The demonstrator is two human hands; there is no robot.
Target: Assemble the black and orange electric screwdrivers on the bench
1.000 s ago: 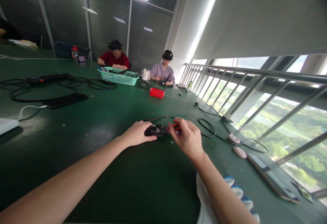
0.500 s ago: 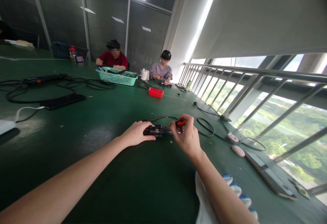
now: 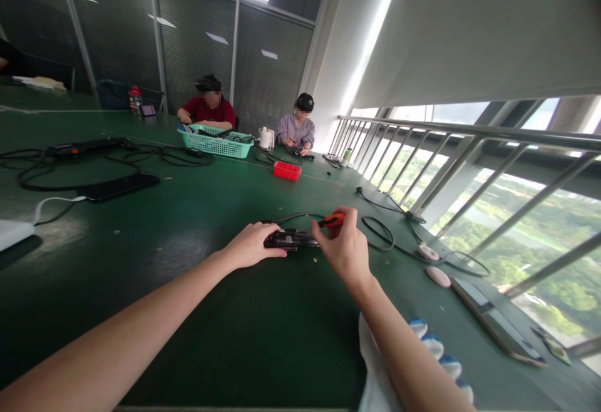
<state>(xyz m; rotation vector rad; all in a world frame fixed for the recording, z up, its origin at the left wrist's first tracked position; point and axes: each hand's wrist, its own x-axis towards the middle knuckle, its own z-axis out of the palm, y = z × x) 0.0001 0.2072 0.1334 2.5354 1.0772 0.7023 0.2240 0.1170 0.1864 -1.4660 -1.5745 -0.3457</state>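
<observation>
My left hand [image 3: 251,246] rests on the left end of a small black device [image 3: 291,238] lying on the green table [image 3: 188,274], fingers curled over it. My right hand [image 3: 345,246] is closed around a tool with an orange-red handle [image 3: 334,218], held just above the right end of the device. A thin black cable [image 3: 293,216] arcs behind the device.
Black cables [image 3: 389,236] and two small pink-white pieces [image 3: 437,276] lie to the right, near a flat phone-like slab [image 3: 498,324] by the window railing. A red box [image 3: 287,170], a teal basket [image 3: 216,141] and two seated people are farther back. A black phone [image 3: 117,185] lies left.
My right hand has lifted slightly and the orange-red handle now stands higher above the device. My left hand has stayed on the device.
</observation>
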